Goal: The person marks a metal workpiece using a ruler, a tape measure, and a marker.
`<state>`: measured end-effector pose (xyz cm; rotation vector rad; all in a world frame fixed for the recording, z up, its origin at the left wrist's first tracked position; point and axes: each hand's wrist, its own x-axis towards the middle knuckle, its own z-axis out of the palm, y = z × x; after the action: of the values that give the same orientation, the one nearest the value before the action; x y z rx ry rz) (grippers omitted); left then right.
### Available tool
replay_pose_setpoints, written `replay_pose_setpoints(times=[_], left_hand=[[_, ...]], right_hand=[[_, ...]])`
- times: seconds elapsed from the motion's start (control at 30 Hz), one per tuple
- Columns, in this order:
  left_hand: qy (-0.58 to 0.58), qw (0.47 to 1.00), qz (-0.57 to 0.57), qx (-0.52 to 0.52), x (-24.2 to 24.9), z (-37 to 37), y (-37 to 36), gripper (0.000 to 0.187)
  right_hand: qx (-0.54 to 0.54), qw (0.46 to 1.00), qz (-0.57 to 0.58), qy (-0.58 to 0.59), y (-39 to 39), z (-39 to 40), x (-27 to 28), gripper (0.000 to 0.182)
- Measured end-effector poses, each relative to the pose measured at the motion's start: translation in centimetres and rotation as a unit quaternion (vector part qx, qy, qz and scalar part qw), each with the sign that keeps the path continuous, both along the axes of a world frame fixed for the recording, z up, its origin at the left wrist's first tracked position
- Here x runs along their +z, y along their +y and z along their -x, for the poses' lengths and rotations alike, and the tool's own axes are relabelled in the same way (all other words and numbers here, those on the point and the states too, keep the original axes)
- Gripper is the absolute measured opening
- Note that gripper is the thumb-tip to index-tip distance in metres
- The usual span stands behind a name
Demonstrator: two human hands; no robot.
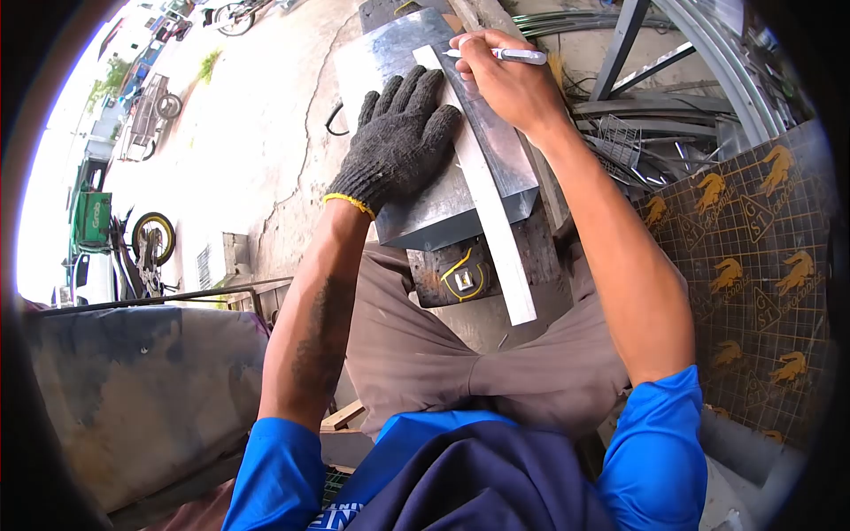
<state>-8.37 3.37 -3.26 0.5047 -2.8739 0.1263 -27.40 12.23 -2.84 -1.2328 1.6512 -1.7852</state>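
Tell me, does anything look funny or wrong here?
Only one hand wears a glove: the left hand, in a dark knit glove, presses the metal sheet, while the bare right hand holds a pen along the straightedge. Nothing looks spilled or broken.

Sunlit cracked concrete floor (257, 133); parked motorbike (146, 252); metal scrap (655, 133).

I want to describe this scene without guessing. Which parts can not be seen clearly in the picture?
- Head view: the pen tip and any line drawn are hidden behind the right hand.
- The metal sheet under the gloved left hand is covered by the glove.
- The ruler markings are too small to read.
- The tape measure is partly hidden under the sheet's edge.
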Motion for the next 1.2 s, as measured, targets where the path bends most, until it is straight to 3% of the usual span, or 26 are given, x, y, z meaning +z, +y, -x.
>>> replay_pose_setpoints(times=[0.8,0.83,0.9,1.17,1.2], left_hand=[[-0.019,1.0,0.01,-0.019,0.3,0.1,-0.4,0.064],[0.017,0.999,0.02,-0.03,0.0,0.1,-0.4,0.047],[0.053,0.997,0.03,-0.043,-0.4,0.1,-0.4,0.031],[0.066,0.997,0.03,-0.031,-1.0,0.1,-0.7,0.032],[0.068,0.997,0.032,-0.033,-0.9,0.1,-0.7,0.032]], right_hand=[[-0.021,1.0,-0.003,-0.012,0.5,-0.2,0.0,0.04],[-0.018,1.0,-0.005,-0.011,0.5,-0.2,0.0,0.04],[-0.017,1.0,-0.007,-0.006,0.6,-0.1,0.0,0.041],[-0.022,1.0,0.013,0.002,1.1,-0.4,0.6,0.041],[-0.022,0.997,0.003,0.071,1.9,-0.5,1.5,0.038]])
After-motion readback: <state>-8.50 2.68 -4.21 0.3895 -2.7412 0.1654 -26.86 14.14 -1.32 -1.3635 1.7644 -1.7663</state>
